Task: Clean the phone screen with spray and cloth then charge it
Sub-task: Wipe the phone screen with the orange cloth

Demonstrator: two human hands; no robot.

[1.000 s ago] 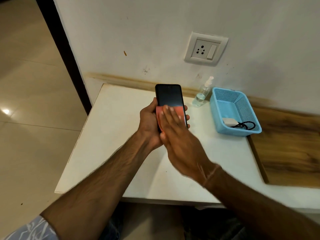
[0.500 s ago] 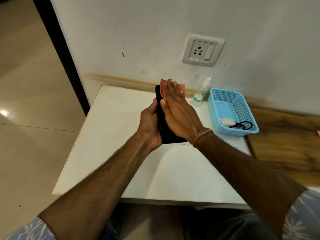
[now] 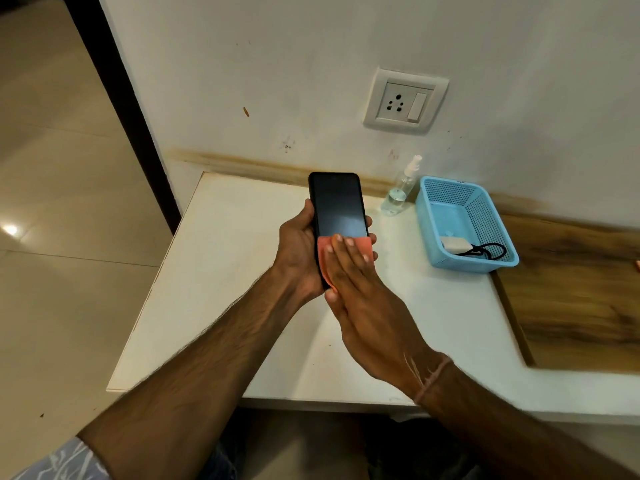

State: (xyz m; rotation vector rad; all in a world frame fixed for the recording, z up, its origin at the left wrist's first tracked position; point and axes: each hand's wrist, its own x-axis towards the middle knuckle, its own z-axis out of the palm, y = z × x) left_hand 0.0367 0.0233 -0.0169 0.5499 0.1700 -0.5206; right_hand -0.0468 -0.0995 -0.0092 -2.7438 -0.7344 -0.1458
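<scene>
While left hand point(image 3: 298, 252) grips phone point(image 3: 337, 206), right hand point(image 3: 367, 306) presses cloth point(image 3: 363, 244).

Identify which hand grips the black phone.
The left hand grips the black phone by its edges; the right hand lies flat, pressing the pink cloth on it.

A home room, seemingly: marked painted wall point(image 3: 311, 64), switched socket point(image 3: 405, 101), glossy floor tiles point(image 3: 52, 168), white table point(image 3: 225, 271).

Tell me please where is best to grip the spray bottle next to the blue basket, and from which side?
Probably the clear round body of the spray bottle, below the narrow white nozzle, coming from the front-left. It stands close to the wall, with the blue basket at its right, so those sides are crowded.
</scene>
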